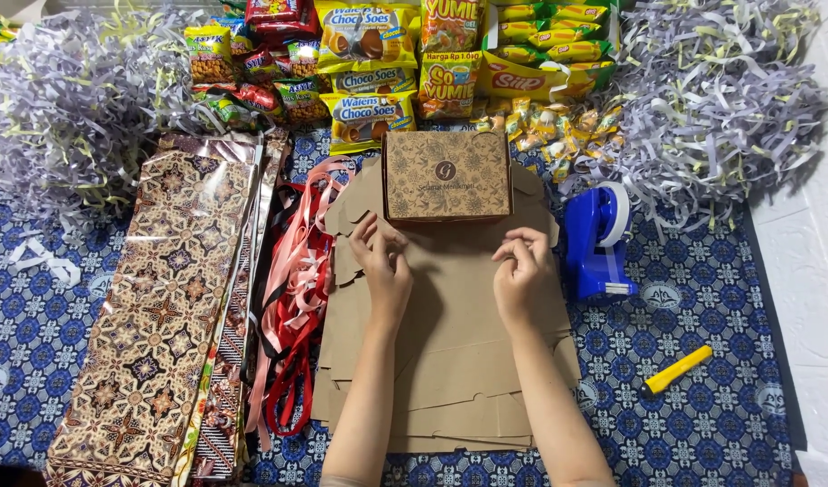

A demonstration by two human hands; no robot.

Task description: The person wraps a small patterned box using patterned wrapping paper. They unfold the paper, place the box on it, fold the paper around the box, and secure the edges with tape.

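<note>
Where the 2 forearms reach in from the near edge, they lie over a stack of flat brown cardboard blanks, several sheets deep; the exact count cannot be told. The left hand rests on the top sheet with fingers curled together, tips pinched at the sheet just below the box. The right hand rests likewise, fingers bunched and bent inward, knuckles up. Both hands sit palm down, apart from each other, wrists straight.

Just beyond the fingertips stands 1 folded brown patterned box, closed, on the far end of the stack.

Left of the stack lies a tangle of pink and red ribbons, then a long pile of batik-patterned wrapping sheets. To the right sit 1 blue tape dispenser and, nearer, 1 yellow utility knife.

Everything rests on a blue patterned cloth spread on a white tiled floor.

Farthest off are 2 heaps of lilac shredded paper, 1 at each side, with many snack packets and small wrapped sweets between them.
</note>
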